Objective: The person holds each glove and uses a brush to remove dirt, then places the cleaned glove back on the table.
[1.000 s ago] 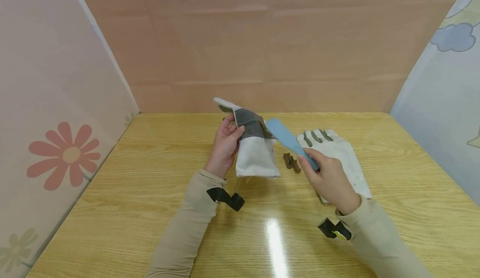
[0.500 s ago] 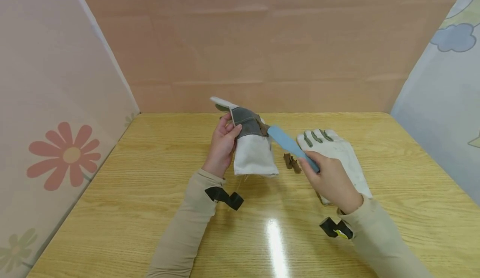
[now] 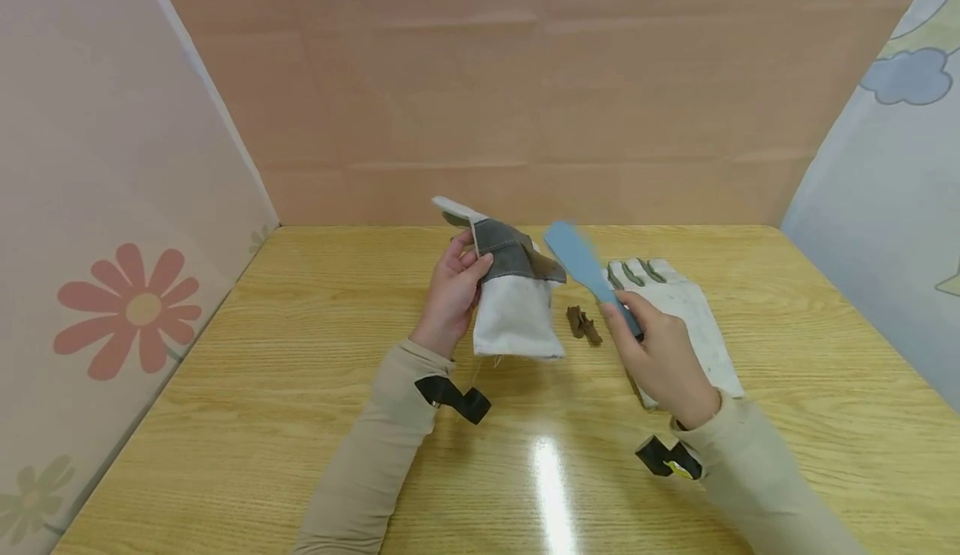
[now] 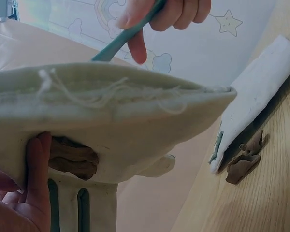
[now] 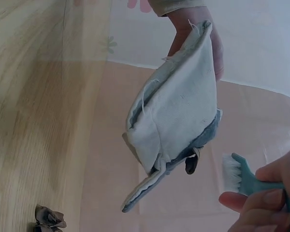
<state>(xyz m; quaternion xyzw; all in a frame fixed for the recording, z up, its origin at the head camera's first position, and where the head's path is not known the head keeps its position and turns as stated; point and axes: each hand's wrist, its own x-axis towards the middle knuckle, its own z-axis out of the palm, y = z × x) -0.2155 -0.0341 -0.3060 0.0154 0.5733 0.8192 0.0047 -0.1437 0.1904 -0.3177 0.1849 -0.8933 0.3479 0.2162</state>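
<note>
My left hand point(image 3: 450, 292) grips a white and grey work glove point(image 3: 517, 315) above the table, thumb on its grey panel. In the head view, brown clay-like material point(image 3: 543, 265) clings to the panel's right side. The left wrist view shows a brown lump point(image 4: 73, 158) on the glove beside my left fingers point(image 4: 38, 166). To the right, my right hand point(image 3: 660, 355) holds a blue brush point(image 3: 576, 262) by its handle. White bristles point(image 5: 231, 174) show in the right wrist view, with a gap between them and the glove.
A second white glove point(image 3: 703, 326) with green trim lies flat on the wooden table point(image 3: 300, 422), partly behind my right hand. Brown crumpled pieces point(image 3: 583, 324) lie between the two gloves. A pinkish-brown backdrop point(image 3: 525, 105) closes off the back.
The brush went down to the brown material half a second ago and is now raised away from the glove. The held glove shifted slightly left, then back right.
</note>
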